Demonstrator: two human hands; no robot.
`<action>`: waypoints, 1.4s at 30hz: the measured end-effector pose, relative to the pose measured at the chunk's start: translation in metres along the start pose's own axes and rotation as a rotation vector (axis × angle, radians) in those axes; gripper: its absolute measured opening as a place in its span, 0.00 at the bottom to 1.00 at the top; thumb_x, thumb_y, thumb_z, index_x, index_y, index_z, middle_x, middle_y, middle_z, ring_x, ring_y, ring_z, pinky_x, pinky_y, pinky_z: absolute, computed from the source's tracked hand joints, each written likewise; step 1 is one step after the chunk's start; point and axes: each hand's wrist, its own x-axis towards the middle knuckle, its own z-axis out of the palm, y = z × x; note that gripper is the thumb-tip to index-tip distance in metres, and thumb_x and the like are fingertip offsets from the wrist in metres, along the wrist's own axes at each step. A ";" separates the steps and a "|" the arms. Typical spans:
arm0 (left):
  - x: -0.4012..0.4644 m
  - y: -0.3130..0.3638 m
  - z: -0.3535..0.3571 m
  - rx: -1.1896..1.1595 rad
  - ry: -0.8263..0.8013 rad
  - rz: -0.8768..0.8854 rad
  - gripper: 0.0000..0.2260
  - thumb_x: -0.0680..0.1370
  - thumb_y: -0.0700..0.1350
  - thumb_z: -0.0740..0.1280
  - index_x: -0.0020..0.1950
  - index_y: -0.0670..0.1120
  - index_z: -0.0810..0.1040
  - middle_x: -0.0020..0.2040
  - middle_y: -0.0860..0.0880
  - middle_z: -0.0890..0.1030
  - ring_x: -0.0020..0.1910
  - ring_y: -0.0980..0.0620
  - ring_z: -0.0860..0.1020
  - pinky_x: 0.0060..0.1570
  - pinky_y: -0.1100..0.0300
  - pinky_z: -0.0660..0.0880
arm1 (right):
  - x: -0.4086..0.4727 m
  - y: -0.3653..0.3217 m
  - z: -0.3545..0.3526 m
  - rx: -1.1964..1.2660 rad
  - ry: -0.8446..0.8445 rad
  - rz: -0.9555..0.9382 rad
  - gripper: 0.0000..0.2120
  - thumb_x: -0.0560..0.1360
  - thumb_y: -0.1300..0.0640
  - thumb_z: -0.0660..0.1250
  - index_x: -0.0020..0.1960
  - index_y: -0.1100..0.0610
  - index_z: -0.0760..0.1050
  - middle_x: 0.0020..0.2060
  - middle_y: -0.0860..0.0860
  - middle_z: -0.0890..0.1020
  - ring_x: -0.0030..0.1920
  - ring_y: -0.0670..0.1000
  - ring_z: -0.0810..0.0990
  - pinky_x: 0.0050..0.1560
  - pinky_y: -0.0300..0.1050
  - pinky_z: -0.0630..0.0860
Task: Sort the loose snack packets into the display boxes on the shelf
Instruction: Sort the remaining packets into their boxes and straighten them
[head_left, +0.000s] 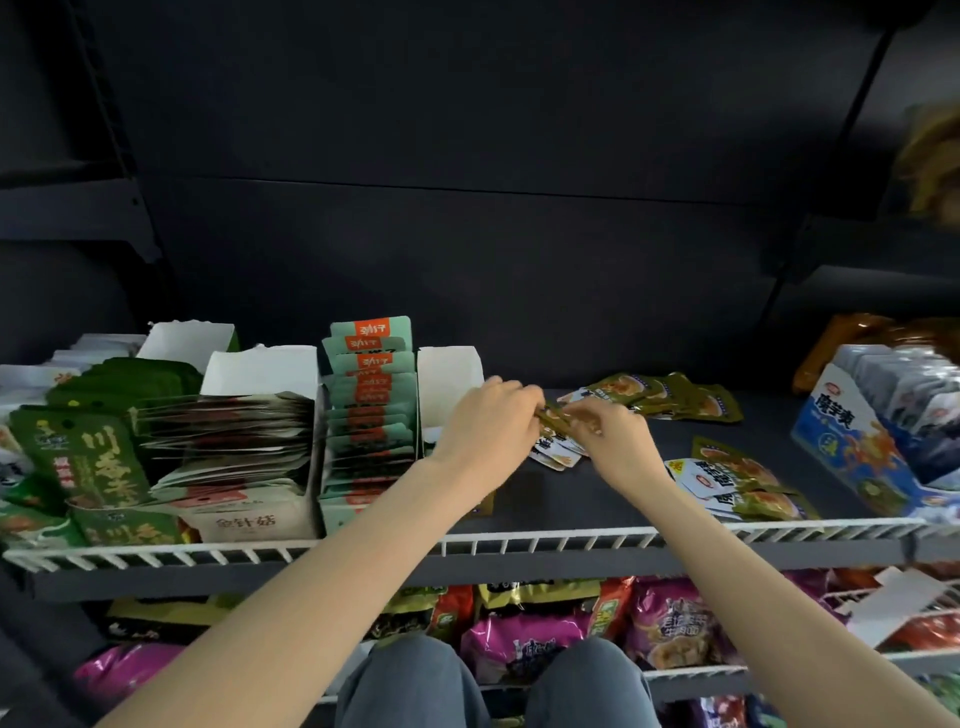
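Note:
My left hand and my right hand meet over the middle of the dark shelf; both grip a small stack of olive-green snack packets. More loose olive packets lie in a row behind and in a pile at the front right. A white display box stands just left of my hands, its inside hidden. Beside it, a box of mint-green and orange packets is full.
Further left stand boxes of grey packets and dark green packets. A blue display box sits at the right. A white wire rail edges the shelf front. Purple and green bags fill the shelf below.

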 end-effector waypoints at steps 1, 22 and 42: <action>0.007 0.009 0.008 -0.065 -0.027 -0.024 0.11 0.80 0.41 0.58 0.60 0.44 0.75 0.54 0.46 0.78 0.55 0.47 0.73 0.52 0.54 0.72 | 0.002 0.012 -0.002 -0.024 -0.003 0.058 0.14 0.78 0.60 0.59 0.62 0.55 0.76 0.56 0.52 0.81 0.55 0.53 0.77 0.47 0.40 0.68; 0.066 0.031 0.105 -0.375 -0.309 -0.372 0.15 0.78 0.42 0.62 0.64 0.39 0.70 0.59 0.42 0.76 0.53 0.45 0.76 0.45 0.57 0.72 | 0.031 0.089 -0.002 -0.207 -0.055 0.213 0.32 0.70 0.50 0.72 0.71 0.55 0.66 0.65 0.59 0.72 0.65 0.61 0.68 0.60 0.51 0.70; 0.006 -0.011 -0.029 -0.265 0.303 -0.143 0.05 0.76 0.45 0.68 0.44 0.46 0.73 0.44 0.50 0.73 0.41 0.53 0.74 0.40 0.62 0.69 | -0.015 -0.058 -0.052 0.174 0.174 -0.309 0.13 0.75 0.68 0.65 0.57 0.58 0.80 0.52 0.49 0.82 0.51 0.45 0.78 0.48 0.21 0.68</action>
